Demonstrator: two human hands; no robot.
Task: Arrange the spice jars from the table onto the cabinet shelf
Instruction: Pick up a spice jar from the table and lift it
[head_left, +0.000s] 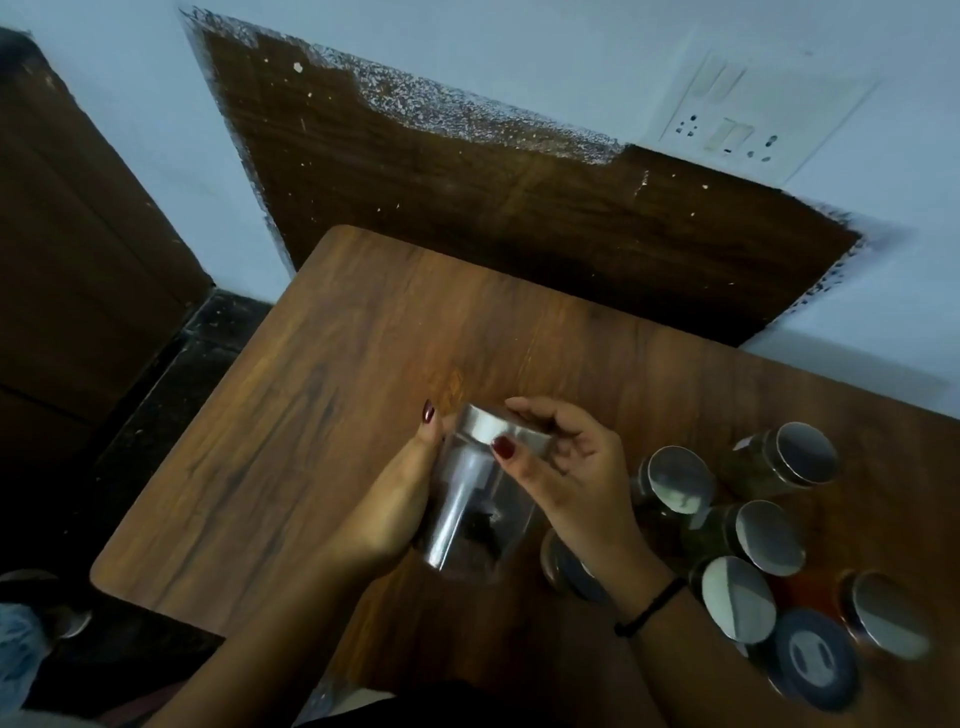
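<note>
A clear spice jar (470, 512) with a silver lid (501, 431) is held over the wooden table (322, 415), tilted with its lid pointing away from me. My left hand (400, 499) grips the jar's body from the left. My right hand (566, 467) holds the lid with thumb and fingers. Something dark lies inside the jar near its bottom. Several more silver-lidded jars (675, 480) stand clustered at the table's right side, just right of my right wrist. No cabinet shelf shows clearly.
A dark wooden panel (467, 197) leans on the wall behind the table. A brown wooden door or cabinet side (78, 260) stands at left. A switch-and-socket plate (748, 114) is on the wall. A blue-lidded jar (810, 660) sits at the table's near right.
</note>
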